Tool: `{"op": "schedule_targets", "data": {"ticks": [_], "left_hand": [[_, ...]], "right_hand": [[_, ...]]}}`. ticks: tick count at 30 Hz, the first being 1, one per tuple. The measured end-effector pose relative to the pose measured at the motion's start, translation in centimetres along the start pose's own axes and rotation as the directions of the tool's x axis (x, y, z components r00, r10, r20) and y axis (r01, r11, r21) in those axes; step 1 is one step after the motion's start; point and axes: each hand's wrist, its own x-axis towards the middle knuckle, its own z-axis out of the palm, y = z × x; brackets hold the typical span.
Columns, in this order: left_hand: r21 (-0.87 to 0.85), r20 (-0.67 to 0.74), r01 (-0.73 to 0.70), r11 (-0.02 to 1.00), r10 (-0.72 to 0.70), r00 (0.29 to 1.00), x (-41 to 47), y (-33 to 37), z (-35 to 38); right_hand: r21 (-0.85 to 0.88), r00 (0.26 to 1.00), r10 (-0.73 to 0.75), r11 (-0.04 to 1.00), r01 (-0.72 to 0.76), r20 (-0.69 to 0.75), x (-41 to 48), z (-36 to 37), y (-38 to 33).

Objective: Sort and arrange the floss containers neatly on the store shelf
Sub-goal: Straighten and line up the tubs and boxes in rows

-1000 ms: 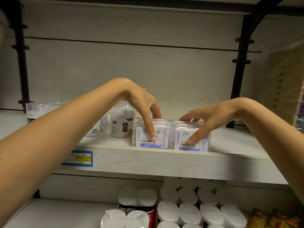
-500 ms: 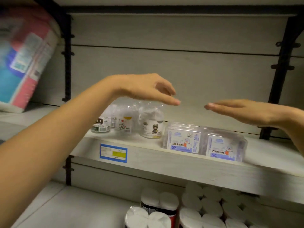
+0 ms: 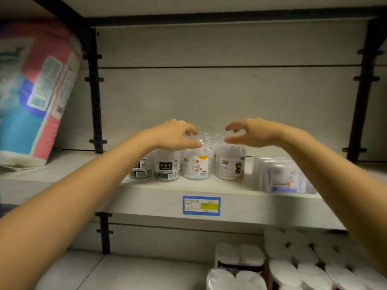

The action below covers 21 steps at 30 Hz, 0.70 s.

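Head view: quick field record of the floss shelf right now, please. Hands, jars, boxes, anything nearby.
left hand: fingers curled over the clear lid of the cat-label jar; cannot tell if it holds it
right hand: curled over the lid of the figure-label jar; hold also unclear
dark-label jars: two, upright, left of the cat-label jar
flat clear boxes: right of the jars, blurred
shelf: blue price tag on its front edge
below: white paper rolls

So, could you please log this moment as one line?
left hand at cat-label jar | right hand at neighbouring jar | grip unclear
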Motion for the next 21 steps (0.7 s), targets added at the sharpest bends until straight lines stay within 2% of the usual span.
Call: {"op": "schedule_targets", "data": {"ticks": [3, 8, 14, 21], "left_hand": [[-0.047, 0.019, -0.044, 0.998, 0.045, 0.999, 0.6, -0.7, 0.0], [-0.11, 0.013, -0.097, 0.989, 0.099, 0.995, 0.6, -0.7, -0.5], [-0.064, 0.074, -0.137, 0.989, 0.141, 0.987, -0.6, 0.7, -1.7], [0.021, 0.065, -0.162, 0.987, 0.16, 0.985, -1.4, 1.5, -2.2]], "right_hand": [[-0.023, 0.994, 0.073, 0.997, -0.071, 0.079, 0.4, 0.7, -0.7], [-0.028, 0.992, 0.099, 0.995, -0.097, 0.079, -0.7, 0.1, -1.5], [-0.099, 0.991, 0.089, 0.992, -0.079, 0.102, -3.0, -1.3, -2.4], [-0.154, 0.994, 0.037, 0.988, -0.021, 0.105, -4.4, -2.0, -2.7]]}}
